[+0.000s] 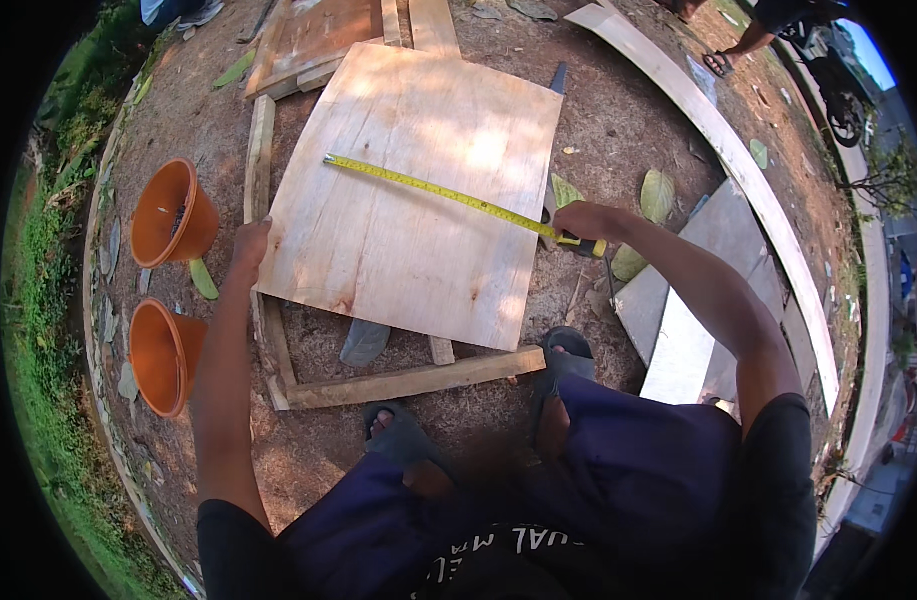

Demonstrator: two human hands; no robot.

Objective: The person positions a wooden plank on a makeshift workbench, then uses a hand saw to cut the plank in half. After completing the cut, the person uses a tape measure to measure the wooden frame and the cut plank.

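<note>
A pale square plywood sheet (409, 255) lies in front of me, tilted a little, on top of wooden strips. My left hand (251, 247) is closed on its left edge. A yellow tape measure (587, 246) is gripped in my right hand (585, 220), just off the sheet's right edge. Its extended yellow blade (429, 187) slants across the plywood, and the blade's free end rests on the upper left part of the sheet. Under the sheet, a long wooden strip (262, 150) shows along the left, and another strip (419, 383) crosses near my feet.
Two orange buckets (151, 230) stand at the left, the upper one with small dark items inside. Wooden boards (319, 45) lie beyond the plywood. A long curved-looking plank (719, 125) and flat grey panels (724, 235) are at the right. Another person's foot (719, 64) shows at the far right.
</note>
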